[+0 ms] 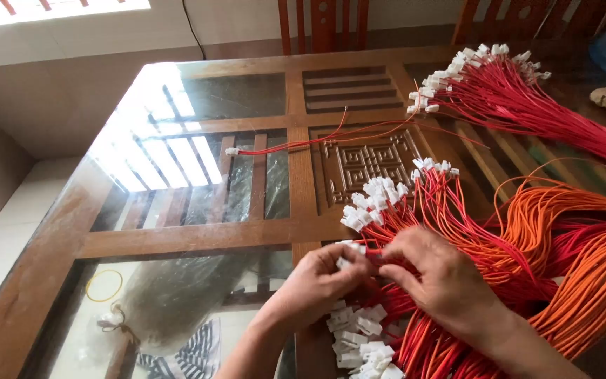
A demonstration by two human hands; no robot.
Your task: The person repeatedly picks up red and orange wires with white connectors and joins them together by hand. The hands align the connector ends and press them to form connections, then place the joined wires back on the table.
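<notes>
My left hand [315,281] pinches a small white plastic connector [345,262] at the near middle of the glass-topped wooden table [177,238]. My right hand [440,277] meets it, fingertips closed on a red wire [376,251] at that connector. Beneath and around both hands lies a bundle of red wires with white connectors [387,200]. Loose white connectors [362,337] are piled just below my left hand.
A second red wire bundle [520,98] lies at the far right. Orange wires [583,231] are heaped at the right. One lone red wire with a connector [282,146] lies mid-table. A yellow rubber band [103,286] lies at near left. Wooden chairs [322,24] stand behind the table.
</notes>
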